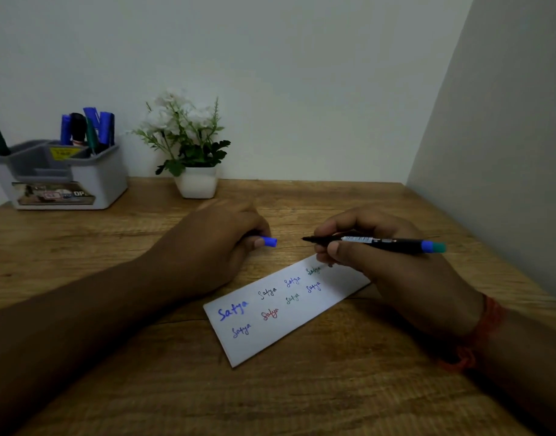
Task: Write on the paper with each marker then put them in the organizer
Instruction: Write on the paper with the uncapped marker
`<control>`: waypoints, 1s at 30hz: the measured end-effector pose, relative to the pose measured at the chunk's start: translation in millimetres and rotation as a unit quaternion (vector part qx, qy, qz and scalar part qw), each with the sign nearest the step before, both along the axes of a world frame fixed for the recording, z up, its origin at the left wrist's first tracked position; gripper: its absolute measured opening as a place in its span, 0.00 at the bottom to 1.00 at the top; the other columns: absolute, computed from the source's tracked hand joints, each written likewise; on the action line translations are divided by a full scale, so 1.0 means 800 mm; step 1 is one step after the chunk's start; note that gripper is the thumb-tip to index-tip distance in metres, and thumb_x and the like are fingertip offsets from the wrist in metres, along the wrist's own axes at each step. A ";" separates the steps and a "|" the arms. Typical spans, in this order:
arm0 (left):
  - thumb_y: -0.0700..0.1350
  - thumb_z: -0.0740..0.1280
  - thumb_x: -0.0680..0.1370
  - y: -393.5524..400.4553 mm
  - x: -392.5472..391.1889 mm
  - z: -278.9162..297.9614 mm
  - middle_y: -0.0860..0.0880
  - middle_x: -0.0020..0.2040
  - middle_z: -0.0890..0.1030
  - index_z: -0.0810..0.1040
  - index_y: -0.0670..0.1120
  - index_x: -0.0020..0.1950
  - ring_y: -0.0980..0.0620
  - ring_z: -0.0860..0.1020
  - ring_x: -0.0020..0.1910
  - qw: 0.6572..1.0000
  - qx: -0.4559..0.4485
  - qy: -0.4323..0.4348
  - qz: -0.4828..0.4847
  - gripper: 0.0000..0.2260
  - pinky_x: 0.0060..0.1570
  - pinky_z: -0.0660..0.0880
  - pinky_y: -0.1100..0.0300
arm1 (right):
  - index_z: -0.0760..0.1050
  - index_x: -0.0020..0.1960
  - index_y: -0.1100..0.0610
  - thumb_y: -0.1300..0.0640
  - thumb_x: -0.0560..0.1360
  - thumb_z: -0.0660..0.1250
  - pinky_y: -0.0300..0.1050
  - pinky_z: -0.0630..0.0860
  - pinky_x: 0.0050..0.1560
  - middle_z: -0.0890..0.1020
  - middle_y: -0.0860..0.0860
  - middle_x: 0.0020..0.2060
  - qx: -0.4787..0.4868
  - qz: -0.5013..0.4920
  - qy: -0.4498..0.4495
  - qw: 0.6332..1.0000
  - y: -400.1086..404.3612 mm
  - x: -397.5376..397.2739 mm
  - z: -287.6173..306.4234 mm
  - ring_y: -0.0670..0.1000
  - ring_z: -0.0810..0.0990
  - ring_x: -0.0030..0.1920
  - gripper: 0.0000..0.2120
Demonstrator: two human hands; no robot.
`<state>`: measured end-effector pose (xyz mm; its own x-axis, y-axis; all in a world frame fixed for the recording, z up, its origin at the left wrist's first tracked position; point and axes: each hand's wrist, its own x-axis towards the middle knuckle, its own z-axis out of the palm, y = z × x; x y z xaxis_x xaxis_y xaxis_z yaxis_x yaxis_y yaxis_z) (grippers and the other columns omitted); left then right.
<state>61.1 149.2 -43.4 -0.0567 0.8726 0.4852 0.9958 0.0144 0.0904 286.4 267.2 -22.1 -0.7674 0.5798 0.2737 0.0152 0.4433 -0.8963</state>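
My right hand point(393, 272) grips a black marker point(383, 243) with a blue and teal rear end, held level above the table. Its bare tip points left. My left hand point(213, 247) holds the marker's blue cap point(269, 241), pinched at the fingertips, a short gap from the tip. Below both hands lies a white strip of paper point(289, 313) with several handwritten words in blue, black, red and green. The grey and white organizer point(91, 180) stands at the back left with several markers upright in it.
A white pot with white flowers point(196, 180) stands at the back centre against the wall. A wall closes the wooden table point(144, 372) on the right. A red thread band circles my right wrist point(478, 335).
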 end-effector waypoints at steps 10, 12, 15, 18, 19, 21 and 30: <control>0.50 0.59 0.79 -0.005 0.022 0.009 0.60 0.45 0.70 0.78 0.49 0.51 0.63 0.65 0.43 0.996 0.085 0.014 -0.018 0.10 0.48 0.63 0.74 | 0.84 0.50 0.50 0.64 0.76 0.70 0.58 0.80 0.60 0.88 0.53 0.47 0.003 0.042 0.048 0.998 0.004 0.001 -0.001 0.53 0.87 0.52 0.10; 0.50 0.58 0.79 -0.005 0.023 0.010 0.58 0.46 0.73 0.77 0.49 0.50 0.62 0.66 0.44 0.996 0.086 0.020 -0.032 0.10 0.50 0.62 0.73 | 0.84 0.50 0.50 0.62 0.74 0.69 0.58 0.80 0.60 0.88 0.53 0.48 0.002 0.050 0.055 0.997 0.005 0.000 -0.002 0.54 0.87 0.52 0.10; 0.50 0.58 0.79 -0.006 0.028 0.011 0.55 0.46 0.75 0.77 0.50 0.50 0.58 0.69 0.45 0.995 0.084 0.042 -0.037 0.10 0.47 0.61 0.68 | 0.84 0.49 0.50 0.62 0.73 0.69 0.58 0.81 0.59 0.88 0.54 0.47 0.002 0.052 0.066 0.996 0.004 -0.001 -0.004 0.54 0.87 0.51 0.10; 0.49 0.59 0.79 -0.005 0.033 0.012 0.54 0.47 0.75 0.77 0.49 0.51 0.55 0.71 0.46 0.994 0.085 0.052 -0.048 0.08 0.48 0.63 0.62 | 0.84 0.49 0.49 0.61 0.73 0.70 0.60 0.80 0.59 0.88 0.53 0.47 0.009 0.056 0.058 0.997 0.002 -0.002 -0.004 0.54 0.87 0.51 0.10; 0.48 0.59 0.79 -0.006 0.034 0.013 0.54 0.47 0.75 0.77 0.49 0.51 0.55 0.71 0.46 0.994 0.084 0.056 -0.051 0.08 0.48 0.63 0.62 | 0.84 0.49 0.49 0.61 0.73 0.70 0.62 0.80 0.59 0.88 0.53 0.47 0.009 0.057 0.057 0.997 0.001 -0.002 -0.004 0.54 0.87 0.51 0.09; 0.48 0.59 0.79 -0.006 0.035 0.013 0.53 0.47 0.76 0.77 0.49 0.51 0.55 0.71 0.46 0.993 0.085 0.060 -0.056 0.08 0.48 0.63 0.62 | 0.84 0.47 0.48 0.61 0.72 0.71 0.63 0.80 0.59 0.87 0.54 0.48 0.004 0.055 0.063 0.997 0.001 -0.003 -0.005 0.54 0.87 0.50 0.09; 0.48 0.60 0.78 -0.007 0.049 0.017 0.52 0.45 0.77 0.78 0.47 0.49 0.57 0.70 0.46 0.990 0.102 0.061 -0.082 0.09 0.57 0.57 0.74 | 0.80 0.42 0.49 0.63 0.71 0.76 0.56 0.83 0.54 0.86 0.49 0.46 0.030 0.037 0.047 0.998 -0.005 -0.002 0.001 0.50 0.86 0.49 0.09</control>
<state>100.2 143.3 -29.7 0.1471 0.7482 0.6469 0.9870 -0.1535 -0.0470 284.9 263.5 -21.6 -0.7764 0.5033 0.3793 -0.1027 0.4928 -0.8641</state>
